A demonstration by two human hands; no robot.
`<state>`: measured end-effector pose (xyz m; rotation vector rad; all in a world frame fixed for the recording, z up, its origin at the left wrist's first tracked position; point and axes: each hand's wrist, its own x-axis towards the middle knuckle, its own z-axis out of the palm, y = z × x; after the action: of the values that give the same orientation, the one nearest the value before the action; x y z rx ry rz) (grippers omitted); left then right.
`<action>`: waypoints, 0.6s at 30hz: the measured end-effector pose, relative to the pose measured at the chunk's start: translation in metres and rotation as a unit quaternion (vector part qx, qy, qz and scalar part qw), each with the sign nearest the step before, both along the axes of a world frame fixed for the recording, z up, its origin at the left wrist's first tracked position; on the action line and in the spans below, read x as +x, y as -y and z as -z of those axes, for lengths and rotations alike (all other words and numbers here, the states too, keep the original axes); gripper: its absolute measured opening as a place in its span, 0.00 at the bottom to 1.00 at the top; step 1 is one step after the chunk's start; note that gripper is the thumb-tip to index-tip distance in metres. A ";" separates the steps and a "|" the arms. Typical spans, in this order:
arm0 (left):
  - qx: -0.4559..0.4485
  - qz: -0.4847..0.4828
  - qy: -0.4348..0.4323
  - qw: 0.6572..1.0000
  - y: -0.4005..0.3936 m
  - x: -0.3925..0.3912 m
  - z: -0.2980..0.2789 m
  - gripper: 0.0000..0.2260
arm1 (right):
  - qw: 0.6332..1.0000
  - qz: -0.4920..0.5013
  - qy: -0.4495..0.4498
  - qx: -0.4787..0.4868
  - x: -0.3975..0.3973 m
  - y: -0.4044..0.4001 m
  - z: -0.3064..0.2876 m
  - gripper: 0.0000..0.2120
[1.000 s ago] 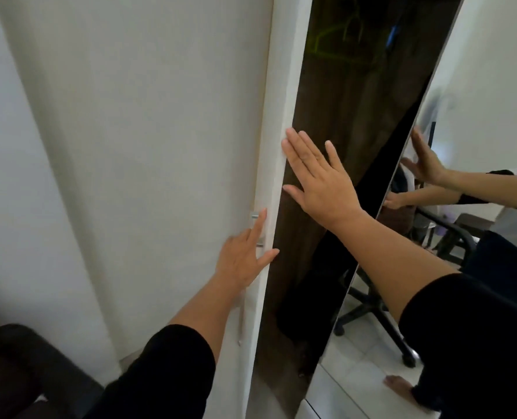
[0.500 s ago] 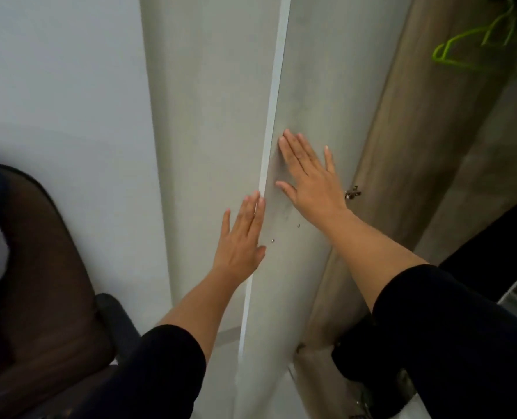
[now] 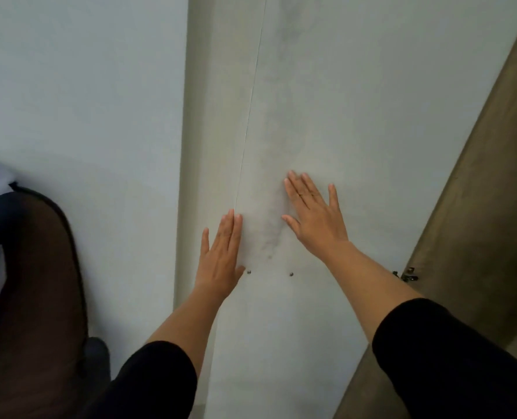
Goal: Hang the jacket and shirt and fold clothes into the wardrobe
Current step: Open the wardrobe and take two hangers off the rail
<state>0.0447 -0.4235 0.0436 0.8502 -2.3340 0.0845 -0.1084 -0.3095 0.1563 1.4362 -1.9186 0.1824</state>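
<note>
The inner face of a white wardrobe door (image 3: 357,122) fills the middle of the view, swung wide so its edge meets the wardrobe's side panel (image 3: 218,116). My right hand (image 3: 314,216) lies flat on the door with fingers spread. My left hand (image 3: 221,261) rests flat along the seam between door and side panel, fingers together. Both hands hold nothing. Two small screws (image 3: 292,274) show on the door below my hands. No jacket, shirt or hanger is in view.
A brown wooden wardrobe panel (image 3: 477,207) runs down the right, with a metal hinge (image 3: 406,275) at the door's edge. A dark brown chair (image 3: 30,282) stands at the lower left against a pale wall (image 3: 78,101).
The door has swung fully open to the left and now lies against the side panel. The dark wardrobe interior, green hanger and mirror have left the view. Both hands stayed flat on the door.
</note>
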 end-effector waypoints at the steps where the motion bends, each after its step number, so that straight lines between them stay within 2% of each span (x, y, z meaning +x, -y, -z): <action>1: 0.001 -0.008 -0.003 1.000 0.005 -0.006 -0.003 0.52 | 1.000 -0.006 -0.002 0.001 -0.006 0.006 0.000 0.33; 5: -0.003 -0.038 -0.004 0.999 0.026 -0.028 -0.014 0.49 | 1.000 0.000 -0.011 0.014 -0.024 0.027 0.000 0.33; 12: -0.009 -0.029 0.089 0.996 0.060 -0.056 -0.030 0.43 | 0.992 0.081 0.027 0.090 -0.051 0.040 0.001 0.31; 14: -0.016 -0.007 0.077 0.997 0.067 -0.066 -0.032 0.42 | 0.990 0.099 0.036 0.093 -0.057 0.038 0.002 0.31; 18: -0.089 0.041 0.008 0.995 0.080 -0.085 -0.035 0.41 | 0.990 0.091 0.041 0.100 -0.063 0.029 -0.005 0.30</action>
<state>-0.0402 -0.5034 0.0786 0.6672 -2.3321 0.2608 -0.1714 -0.3387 0.1618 1.3884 -2.1730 -0.0374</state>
